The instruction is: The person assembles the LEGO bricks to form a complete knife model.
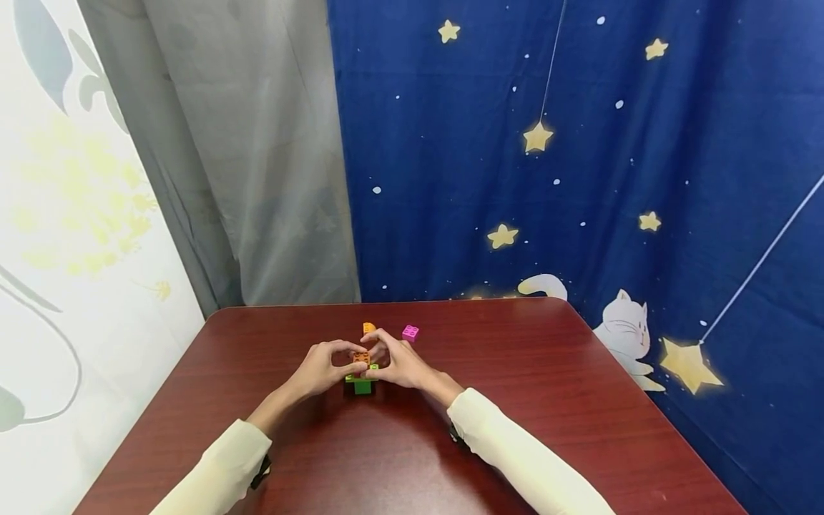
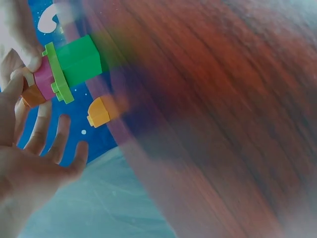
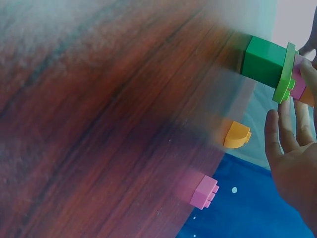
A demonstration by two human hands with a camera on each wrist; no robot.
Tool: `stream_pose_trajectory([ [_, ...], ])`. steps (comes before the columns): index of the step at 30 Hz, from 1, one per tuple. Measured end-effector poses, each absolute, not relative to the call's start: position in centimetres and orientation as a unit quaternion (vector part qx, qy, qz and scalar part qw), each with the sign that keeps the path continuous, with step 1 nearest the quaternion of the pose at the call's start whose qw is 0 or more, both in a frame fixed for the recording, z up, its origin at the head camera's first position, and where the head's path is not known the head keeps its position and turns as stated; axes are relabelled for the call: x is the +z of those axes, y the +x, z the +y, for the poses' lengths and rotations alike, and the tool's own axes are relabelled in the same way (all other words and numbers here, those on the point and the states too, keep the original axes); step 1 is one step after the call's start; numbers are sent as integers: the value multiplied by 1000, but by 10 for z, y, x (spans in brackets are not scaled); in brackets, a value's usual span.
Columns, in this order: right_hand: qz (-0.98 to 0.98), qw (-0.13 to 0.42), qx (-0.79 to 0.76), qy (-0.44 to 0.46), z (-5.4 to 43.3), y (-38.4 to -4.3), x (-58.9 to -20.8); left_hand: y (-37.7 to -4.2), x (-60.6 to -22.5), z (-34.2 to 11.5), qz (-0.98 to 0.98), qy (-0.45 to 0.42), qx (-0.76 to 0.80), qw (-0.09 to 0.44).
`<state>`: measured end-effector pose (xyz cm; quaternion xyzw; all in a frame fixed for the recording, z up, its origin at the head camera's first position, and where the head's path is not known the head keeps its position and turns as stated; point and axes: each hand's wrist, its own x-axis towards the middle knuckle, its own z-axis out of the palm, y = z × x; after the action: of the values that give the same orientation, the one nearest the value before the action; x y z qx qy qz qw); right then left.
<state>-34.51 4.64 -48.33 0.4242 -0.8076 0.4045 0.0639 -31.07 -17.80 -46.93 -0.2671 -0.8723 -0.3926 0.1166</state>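
Observation:
A small stack of toy building bricks stands on the table, with a dark green block (image 2: 79, 60) at its base. Above that come a lime green plate (image 2: 59, 74), a pink brick (image 2: 44, 78) and, on top, an orange brick (image 1: 362, 357). My left hand (image 1: 325, 367) pinches the orange brick from the left between thumb and fingers. From the opposite side my right hand (image 1: 404, 363) holds the same brick, its thumb near the pink one. Fingertips partly cover the upper bricks. The other fingers of both hands are spread out behind the stack in the wrist views.
Beyond the stack lies a yellow-orange brick (image 3: 237, 135) with a rounded side. A loose pink brick (image 1: 410, 332) is to its right, near the far edge of the dark red wooden table (image 1: 515, 400). Grey and blue curtains (image 1: 450, 179) hang behind.

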Motion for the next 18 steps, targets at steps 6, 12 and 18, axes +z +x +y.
stream_pose_trajectory([
  [6, -803, 51, 412, 427, 47, -343, -480, -310, -467, -175, -877, -261, -388, 110],
  [12, -809, 29, 408, 421, 49, -346, -479, -310, -463, -175, -885, -257, -370, 117],
  [18, -808, 10, 419, 414, 54, -349, -475, -312, -462, -176, -892, -257, -354, 114],
])
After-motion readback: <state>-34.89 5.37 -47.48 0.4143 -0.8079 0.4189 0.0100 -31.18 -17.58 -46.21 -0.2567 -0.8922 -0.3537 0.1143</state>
